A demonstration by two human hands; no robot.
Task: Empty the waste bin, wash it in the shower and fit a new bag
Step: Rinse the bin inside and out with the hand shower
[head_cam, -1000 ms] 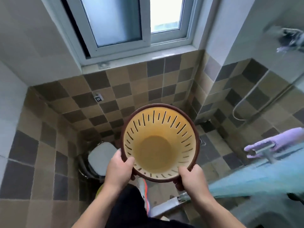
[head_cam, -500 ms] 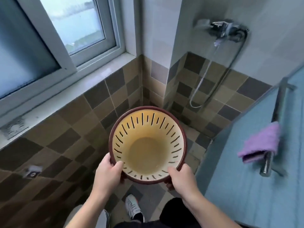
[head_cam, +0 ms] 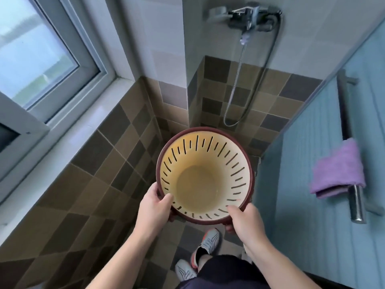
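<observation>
I hold a round waste bin (head_cam: 205, 176) in front of me, mouth up. It is cream-yellow inside with dark slots around its wall and a maroon rim. Nothing lies in it, and no bag lines it. My left hand (head_cam: 154, 207) grips the near-left rim, thumb over the edge. My right hand (head_cam: 244, 223) grips the near-right rim the same way. The shower mixer tap (head_cam: 250, 15) is mounted high on the wall ahead, with its metal hose (head_cam: 237, 84) looping down the tiles.
A window (head_cam: 41, 59) with a white sill fills the left wall. A glass partition (head_cam: 312, 184) on the right carries a steel bar with a purple towel (head_cam: 339, 170) draped on it. My shoes (head_cam: 207, 243) stand on the brown checkered tile floor.
My view has swung right, from the window and toilet corner to the shower corner. The bin stays in both hands; the shower tap now sits straight ahead.
</observation>
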